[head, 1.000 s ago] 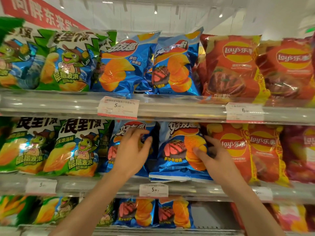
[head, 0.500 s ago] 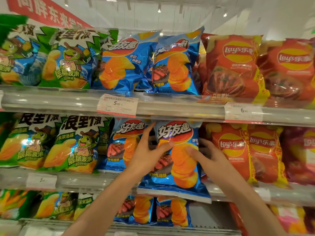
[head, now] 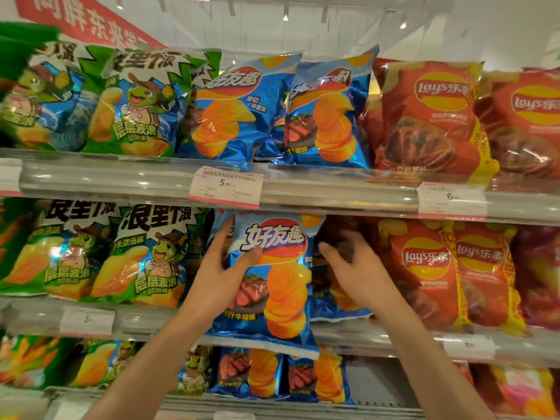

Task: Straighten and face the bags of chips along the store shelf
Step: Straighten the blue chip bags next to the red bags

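A blue bag of ridged chips (head: 272,286) hangs upright in front of the middle shelf (head: 378,341), its bottom edge past the shelf lip. My left hand (head: 222,268) grips its upper left side, thumb across the front. My right hand (head: 354,268) reaches into the dark gap to the right of that bag, fingers curled on another blue bag (head: 336,301) standing further back; the fingertips are partly hidden. Green bags (head: 145,256) stand to the left and red Lay's bags (head: 424,274) to the right.
The top shelf (head: 333,192) holds green, blue and red bags in a row, with price tags (head: 225,186) on its clear rail. The lowest shelf carries more green and blue bags (head: 251,374). A red banner (head: 85,22) hangs at the upper left.
The blue bag has come out from the shelf, then shifted left and up. My right hand has let go of its front and moved into the gap beside it.
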Motion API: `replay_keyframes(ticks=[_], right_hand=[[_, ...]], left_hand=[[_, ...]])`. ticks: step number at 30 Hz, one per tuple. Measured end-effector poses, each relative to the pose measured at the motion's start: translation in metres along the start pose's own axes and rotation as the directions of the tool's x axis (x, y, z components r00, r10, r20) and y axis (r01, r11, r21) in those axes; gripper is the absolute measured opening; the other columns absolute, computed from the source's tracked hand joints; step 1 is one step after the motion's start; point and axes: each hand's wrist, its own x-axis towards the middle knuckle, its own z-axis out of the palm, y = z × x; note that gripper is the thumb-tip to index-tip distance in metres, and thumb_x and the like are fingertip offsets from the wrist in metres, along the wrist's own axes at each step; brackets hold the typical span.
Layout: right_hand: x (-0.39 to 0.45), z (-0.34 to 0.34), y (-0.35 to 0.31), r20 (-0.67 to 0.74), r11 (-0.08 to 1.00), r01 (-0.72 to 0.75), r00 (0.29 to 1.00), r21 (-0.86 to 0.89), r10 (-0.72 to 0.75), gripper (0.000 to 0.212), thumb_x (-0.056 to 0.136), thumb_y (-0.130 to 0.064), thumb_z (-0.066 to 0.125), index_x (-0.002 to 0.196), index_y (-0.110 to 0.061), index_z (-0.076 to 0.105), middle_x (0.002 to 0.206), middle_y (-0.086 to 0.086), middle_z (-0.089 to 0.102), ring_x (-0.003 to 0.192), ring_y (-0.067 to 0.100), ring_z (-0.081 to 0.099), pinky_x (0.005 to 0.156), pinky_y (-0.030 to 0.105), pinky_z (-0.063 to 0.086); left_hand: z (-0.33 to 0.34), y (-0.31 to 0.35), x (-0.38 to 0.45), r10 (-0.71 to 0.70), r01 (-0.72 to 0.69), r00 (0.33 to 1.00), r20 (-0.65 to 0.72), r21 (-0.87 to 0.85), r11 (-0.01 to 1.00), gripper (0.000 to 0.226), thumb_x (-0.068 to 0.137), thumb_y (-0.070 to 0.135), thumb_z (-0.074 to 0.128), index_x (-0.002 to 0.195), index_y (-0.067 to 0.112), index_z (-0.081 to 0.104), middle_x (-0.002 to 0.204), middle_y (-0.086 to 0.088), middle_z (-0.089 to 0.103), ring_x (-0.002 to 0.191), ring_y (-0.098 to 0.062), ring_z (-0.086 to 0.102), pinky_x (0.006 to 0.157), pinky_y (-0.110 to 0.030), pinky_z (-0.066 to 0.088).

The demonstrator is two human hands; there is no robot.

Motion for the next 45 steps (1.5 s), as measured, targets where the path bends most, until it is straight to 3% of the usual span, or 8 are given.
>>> replay_keyframes(ticks=[3, 6, 16, 23, 28, 31, 41, 45], right_hand=[[0.016, 0.002, 0.020, 0.051, 0.937, -0.101, 0.991, -0.335, 0.125, 0.075, 0.090, -0.058, 0.057, 0.144, -0.009, 0.039, 0.135, 0.020, 0.051, 0.126, 0.038, 0.050, 0.102, 0.040, 0.043], [0.019, 0.013, 0.037, 0.168, 0.905, -0.228, 0.938, -0.358, 0.302, 0.091, 0.086, -0.069, 0.049, 0.153, -0.015, 0.020, 0.140, 0.021, 0.048, 0.126, 0.038, 0.051, 0.104, 0.042, 0.043], [0.011, 0.024, 0.030, -0.135, 0.996, 0.086, 0.987, 0.021, -0.082, 0.077, 0.088, -0.037, 0.070, 0.151, -0.024, 0.028, 0.137, 0.005, 0.053, 0.115, 0.025, 0.058, 0.094, 0.038, 0.049], [0.049, 0.040, 0.029, -0.288, 0.997, 0.083, 0.955, 0.008, -0.077, 0.059, 0.097, -0.019, 0.055, 0.149, -0.011, 0.030, 0.139, 0.016, 0.044, 0.121, 0.039, 0.049, 0.095, 0.043, 0.043], [0.047, 0.040, 0.040, -0.113, 0.994, -0.111, 0.987, 0.010, 0.111, 0.082, 0.095, -0.044, 0.055, 0.157, -0.023, 0.005, 0.153, 0.018, 0.030, 0.132, 0.043, 0.040, 0.106, 0.047, 0.038], [0.037, 0.036, 0.052, 0.007, 0.988, -0.153, 0.988, -0.006, 0.153, 0.107, 0.074, -0.070, 0.064, 0.153, -0.027, 0.006, 0.144, 0.012, 0.046, 0.128, 0.036, 0.050, 0.105, 0.048, 0.044], [0.032, 0.034, 0.048, -0.008, 0.983, -0.157, 0.987, 0.099, 0.159, 0.080, 0.089, -0.049, 0.064, 0.150, -0.019, 0.022, 0.135, 0.009, 0.055, 0.120, 0.031, 0.057, 0.099, 0.043, 0.048], [-0.007, 0.010, 0.040, -0.051, 0.982, -0.032, 0.998, 0.186, 0.042, 0.028, 0.094, -0.045, 0.059, 0.119, -0.033, 0.052, 0.111, -0.014, 0.061, 0.107, 0.007, 0.058, 0.084, 0.009, 0.043]], left_hand=[[-0.008, -0.004, 0.003, -0.007, 0.008, 0.998, -0.055, 0.016, 1.000, 0.078, 0.083, 0.052, 0.074, 0.148, 0.053, 0.032, 0.144, 0.015, 0.052, 0.127, -0.014, 0.055, 0.109, -0.044, 0.044], [-0.011, -0.003, 0.005, -0.011, 0.011, 0.996, -0.087, 0.007, 1.000, 0.072, 0.087, 0.040, 0.073, 0.149, 0.044, 0.036, 0.135, 0.011, 0.060, 0.121, -0.016, 0.060, 0.106, -0.041, 0.047], [-0.017, -0.001, 0.007, 0.005, -0.006, 0.995, -0.103, -0.014, 1.000, 0.068, 0.089, 0.036, 0.073, 0.147, 0.044, 0.037, 0.129, 0.009, 0.064, 0.117, -0.013, 0.063, 0.107, -0.044, 0.048], [-0.016, 0.001, 0.005, -0.012, 0.010, 0.995, -0.095, -0.015, 1.000, 0.070, 0.088, 0.038, 0.073, 0.147, 0.044, 0.036, 0.130, 0.012, 0.063, 0.118, -0.012, 0.061, 0.108, -0.045, 0.046], [-0.017, 0.000, 0.003, -0.018, 0.017, 0.996, -0.089, -0.013, 1.000, 0.070, 0.088, 0.038, 0.073, 0.147, 0.044, 0.037, 0.129, 0.010, 0.063, 0.116, -0.012, 0.062, 0.107, -0.045, 0.048], [-0.016, -0.003, 0.003, -0.021, 0.020, 0.996, -0.092, -0.016, 1.000, 0.072, 0.088, 0.038, 0.073, 0.149, 0.044, 0.036, 0.132, 0.009, 0.061, 0.118, -0.012, 0.061, 0.108, -0.044, 0.047], [-0.006, -0.003, 0.003, -0.006, 0.003, 0.995, -0.098, -0.028, 1.000, 0.067, 0.089, 0.035, 0.072, 0.146, 0.046, 0.038, 0.131, 0.010, 0.062, 0.119, -0.013, 0.061, 0.107, -0.045, 0.047], [0.005, -0.008, 0.000, 0.019, -0.019, 0.996, -0.083, 0.003, 1.000, 0.069, 0.087, 0.045, 0.071, 0.146, 0.049, 0.035, 0.143, 0.015, 0.053, 0.129, -0.015, 0.055, 0.109, -0.047, 0.045]])
